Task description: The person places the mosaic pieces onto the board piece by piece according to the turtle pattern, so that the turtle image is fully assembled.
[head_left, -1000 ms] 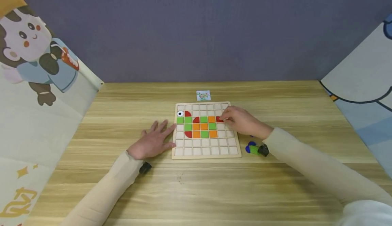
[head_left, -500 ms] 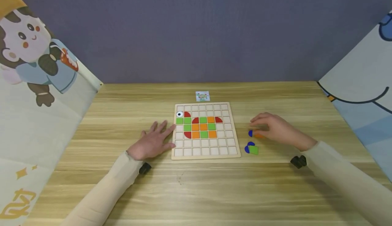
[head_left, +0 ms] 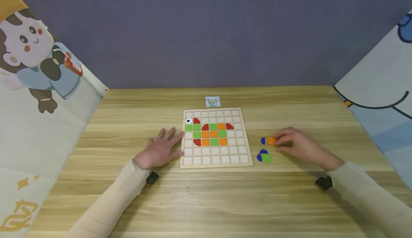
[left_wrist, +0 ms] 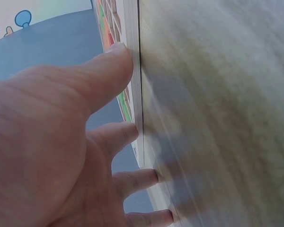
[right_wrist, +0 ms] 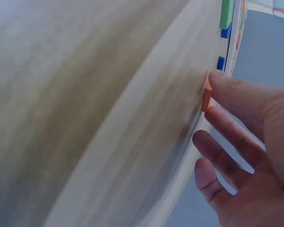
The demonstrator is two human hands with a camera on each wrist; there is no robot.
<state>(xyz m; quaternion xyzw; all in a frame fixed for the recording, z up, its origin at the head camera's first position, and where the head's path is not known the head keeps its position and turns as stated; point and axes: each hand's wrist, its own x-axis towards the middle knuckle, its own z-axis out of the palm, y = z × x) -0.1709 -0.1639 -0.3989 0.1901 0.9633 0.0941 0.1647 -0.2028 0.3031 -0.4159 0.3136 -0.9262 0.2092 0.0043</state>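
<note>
A wooden grid board (head_left: 208,158) lies mid-table, carrying red, green and orange tiles and a white eye tile (head_left: 189,121). My left hand (head_left: 160,153) has its fingers spread on the table, with thumb and index finger touching the board's left edge, as the left wrist view (left_wrist: 134,71) also shows. To the right of the board, my right hand (head_left: 297,146) pinches an orange square tile (head_left: 271,141) between thumb and index finger. The right wrist view has that orange tile (right_wrist: 207,98) on the tabletop, the other fingers loosely bent.
Left of the orange tile sits a blue rounded piece (head_left: 263,141). Closer to me lie a green square tile (head_left: 266,158) and two more blue rounded pieces (head_left: 259,157). Behind the board is a small picture card (head_left: 212,101), with a dark panel (head_left: 219,34) at the table's back.
My right hand has left a red quarter-round tile in the board and moved right to the loose pieces, where it now holds the orange tile. The left hand has stayed put.
</note>
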